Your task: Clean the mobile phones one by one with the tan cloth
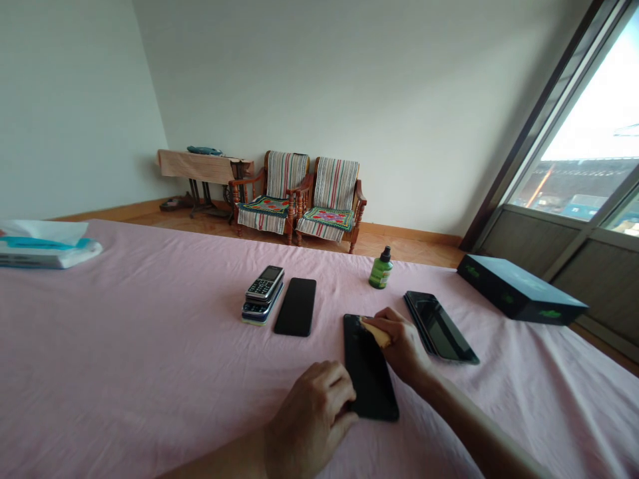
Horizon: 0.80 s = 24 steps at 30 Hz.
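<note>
A black tablet lies flat on the pink cloth, screen up. My left hand is closed at its lower left edge, the fingers curled and holding it by the side. Over the tablet's top end my right hand is closed around a yellow cloth, pressed against the screen. Whitish specks or foam show on the glass beside the cloth. A green spray bottle with a black top stands upright beyond my right hand.
A black smartphone and a pile of keypad phones lie left of the tablet. Stacked tablets and a dark box are at the right. A tissue pack sits far left. Two wooden chairs stand beyond the pink-covered surface.
</note>
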Tool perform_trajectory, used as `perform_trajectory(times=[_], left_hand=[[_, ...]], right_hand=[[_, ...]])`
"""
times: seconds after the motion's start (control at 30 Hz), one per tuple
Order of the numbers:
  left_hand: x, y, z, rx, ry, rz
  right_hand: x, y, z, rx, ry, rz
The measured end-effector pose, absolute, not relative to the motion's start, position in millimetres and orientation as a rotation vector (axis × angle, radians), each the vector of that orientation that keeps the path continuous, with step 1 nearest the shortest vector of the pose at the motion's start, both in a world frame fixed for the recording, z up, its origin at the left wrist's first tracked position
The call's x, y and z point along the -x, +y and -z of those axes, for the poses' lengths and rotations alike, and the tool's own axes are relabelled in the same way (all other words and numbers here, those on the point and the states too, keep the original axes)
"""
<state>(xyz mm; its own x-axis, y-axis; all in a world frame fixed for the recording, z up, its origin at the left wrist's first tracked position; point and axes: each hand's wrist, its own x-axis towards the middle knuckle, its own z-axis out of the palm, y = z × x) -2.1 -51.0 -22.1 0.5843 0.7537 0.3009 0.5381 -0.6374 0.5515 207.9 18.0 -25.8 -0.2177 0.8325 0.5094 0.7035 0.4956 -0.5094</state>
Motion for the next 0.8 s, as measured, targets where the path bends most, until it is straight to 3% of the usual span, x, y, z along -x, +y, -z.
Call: perform_trajectory(times=[0.23, 0.8], left_hand=[[4, -50, 21, -2.445, 1.008, -0.728], [4, -51, 22, -2.353, 1.074, -0.747]], right_hand=[[-205, 36, 39, 1.228, -2.071, -0.137], [-205, -74, 39, 1.115, -2.161, -0.399]])
